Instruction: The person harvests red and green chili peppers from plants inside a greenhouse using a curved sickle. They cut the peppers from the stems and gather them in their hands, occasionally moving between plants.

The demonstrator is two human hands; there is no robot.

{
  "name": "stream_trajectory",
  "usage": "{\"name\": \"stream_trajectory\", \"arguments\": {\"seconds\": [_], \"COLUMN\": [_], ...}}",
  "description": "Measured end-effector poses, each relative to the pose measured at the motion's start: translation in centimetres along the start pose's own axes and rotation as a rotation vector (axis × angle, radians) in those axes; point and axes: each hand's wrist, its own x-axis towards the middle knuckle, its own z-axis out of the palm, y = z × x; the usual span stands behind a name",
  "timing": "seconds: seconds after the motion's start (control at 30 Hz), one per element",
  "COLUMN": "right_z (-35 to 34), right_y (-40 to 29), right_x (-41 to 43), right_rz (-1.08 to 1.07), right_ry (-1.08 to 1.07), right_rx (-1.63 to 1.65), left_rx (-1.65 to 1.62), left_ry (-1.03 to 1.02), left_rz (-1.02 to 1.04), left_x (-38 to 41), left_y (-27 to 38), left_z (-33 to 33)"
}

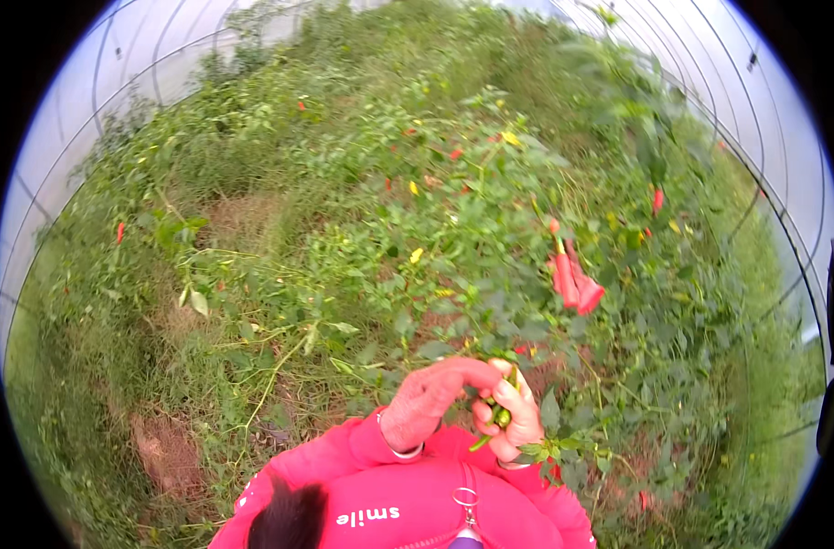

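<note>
My right hand [524, 420] is closed around several slim green chili peppers [502, 416], with stems and tips poking out between the fingers. Close against it, my left hand [420, 398] reaches across with bent fingers. Its fingertips meet the peppers near my right thumb; whether they pinch anything is hidden. Both hands are in front of my pink zipped jacket [417, 494]. A leafy pepper sprig [552, 449] hangs beside my right wrist.
Dense pepper plants [362, 261] and grass spread ahead. Long red peppers [576, 281] hang at right, with another red pepper [657, 201] farther out. Bare soil [166, 449] shows at lower left. Metal hoops [756, 130] support the plastic tunnel wall [67, 103].
</note>
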Motion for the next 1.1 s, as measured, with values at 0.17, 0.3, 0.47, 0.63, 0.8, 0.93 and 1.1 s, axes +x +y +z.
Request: {"name": "stream_trajectory", "arguments": {"seconds": [0.17, 0.3, 0.47, 0.63, 0.8, 0.93, 1.1], "right_z": [0.9, 1.5, 1.7, 0.6, 0.2, -1.6, -3.0], "right_y": [-0.3, 0.5, 2.8, 3.4, 3.0, 3.3, 3.1], "right_x": [0.7, 0.9, 1.4, 1.8, 1.7, 2.1, 2.7], "right_rz": [-0.177, 0.024, 0.337, 0.222, 0.136, 0.099, 0.014], "right_ry": [-0.071, -0.167, -0.292, -0.223, -0.127, -0.129, -0.089], "right_rx": [0.125, -0.076, 0.098, 0.158, 0.133, 0.149, 0.221], "left_rx": [-0.132, -0.193, -0.114, -0.038, -0.17, -0.396, -0.304], "left_ry": [0.101, 0.213, 0.037, -0.017, -0.107, -0.063, -0.104], "left_rz": [-0.121, -0.048, -0.215, -0.214, -0.161, -0.186, -0.322], "left_x": [-2.7, -3.9, -3.4, -3.1, -2.7, -2.2, -1.6], "left_y": [-0.1, -0.5, 1.0, -0.1, -1.3, -1.9, -0.3], "left_z": [-2.6, -4.0, -4.4, -4.5, -4.2, -2.8, -2.4]}}
